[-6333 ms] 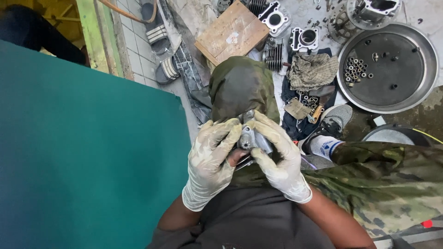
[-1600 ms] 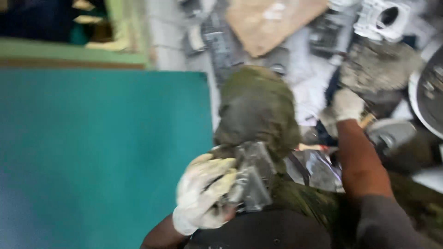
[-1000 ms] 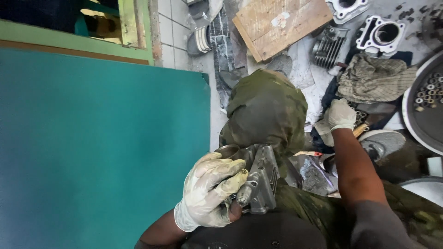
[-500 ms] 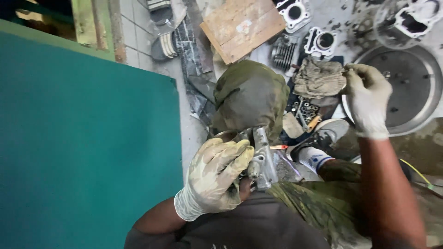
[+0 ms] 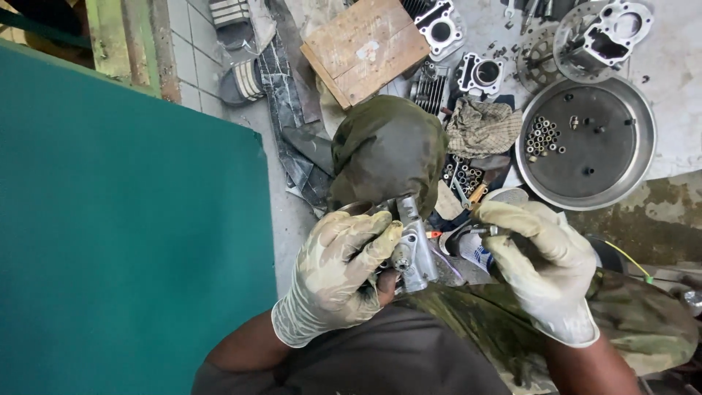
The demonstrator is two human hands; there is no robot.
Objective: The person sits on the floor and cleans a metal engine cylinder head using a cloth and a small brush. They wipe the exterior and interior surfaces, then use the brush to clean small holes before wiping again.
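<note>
My left hand (image 5: 336, 274), in a stained pale glove, grips a small grey metal engine part (image 5: 413, 245) above my lap. My right hand (image 5: 537, 252), also gloved, has come in close on the right and pinches a small metal piece (image 5: 486, 231) at its fingertips, just beside the part. My camouflage-trousered knee (image 5: 384, 150) rises right behind the part. What exactly the small piece is cannot be made out.
A round metal pan (image 5: 589, 143) with several small nuts lies on the floor at the right. A rag (image 5: 482, 128), a wooden board (image 5: 365, 47) and engine cylinders (image 5: 479, 73) lie beyond my knee. A teal panel (image 5: 124, 219) fills the left side.
My right hand went out to the floor by the rag and the pan, then came back to the part with a small piece pinched in its fingers. My left hand kept hold of the part.
</note>
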